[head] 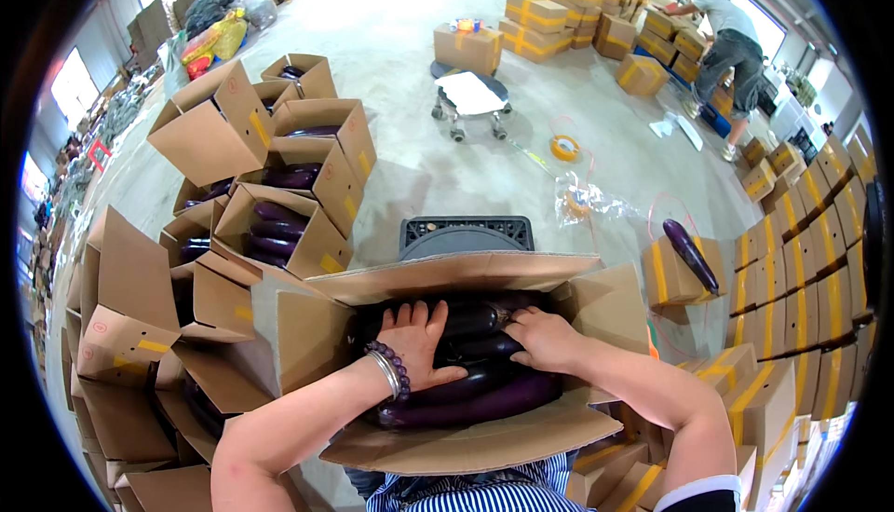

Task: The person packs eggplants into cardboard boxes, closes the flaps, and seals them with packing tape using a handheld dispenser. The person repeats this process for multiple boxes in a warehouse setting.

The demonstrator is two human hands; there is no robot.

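Note:
An open cardboard box [482,456] stands right before me, its flaps spread outward. Several glossy dark purple eggplants [482,400] lie side by side in it. My left hand [412,344], with a beaded bracelet and silver bangles at the wrist, rests flat on the eggplants, fingers spread. At the right end of the box, my right hand [545,337] curls its fingers and thumb around the end of an eggplant [485,348], close to a neighbour's stem end. The fingertips of the right hand are partly hidden.
Open boxes of eggplants [279,232] crowd the left. A single eggplant [690,255] lies on a taped box at right, near stacked taped cartons [796,267]. Ahead are a black crate [464,227], a tape roll [564,147] and a wheeled dolly [471,96]. A person [730,44] bends over boxes farther off.

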